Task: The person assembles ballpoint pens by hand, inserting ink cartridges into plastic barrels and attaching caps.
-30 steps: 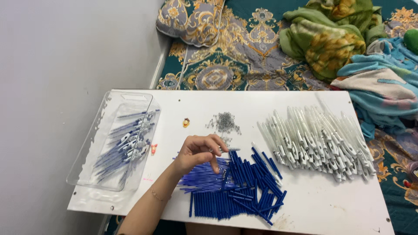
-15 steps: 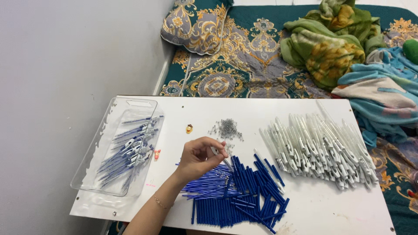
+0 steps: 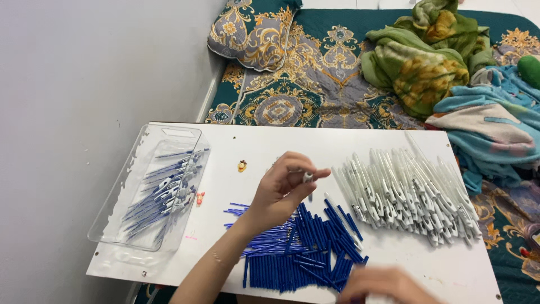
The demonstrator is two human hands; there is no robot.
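My left hand (image 3: 278, 194) is raised over the middle of the white board (image 3: 315, 143), its fingertips pinched on a small pale pen part (image 3: 307, 177). Below it lies a pile of blue pen barrels (image 3: 306, 256) with thin blue refills (image 3: 239, 209) at its left side. At the bottom edge, my right hand (image 3: 385, 284) shows blurred by the pile's right end; its grip is unclear. A heap of white pen halves (image 3: 410, 191) lies to the right.
A clear plastic tray (image 3: 115, 233) with several assembled blue-and-white pens (image 3: 166, 191) sits at the board's left, by the grey wall. Small orange (image 3: 242, 165) and red (image 3: 199, 197) bits lie on the board. Behind are a patterned pillow (image 3: 253, 31) and green blanket (image 3: 427, 56).
My left hand has lifted off the blue pile with a small part pinched in its fingertips. My right hand has come into view at the bottom edge.
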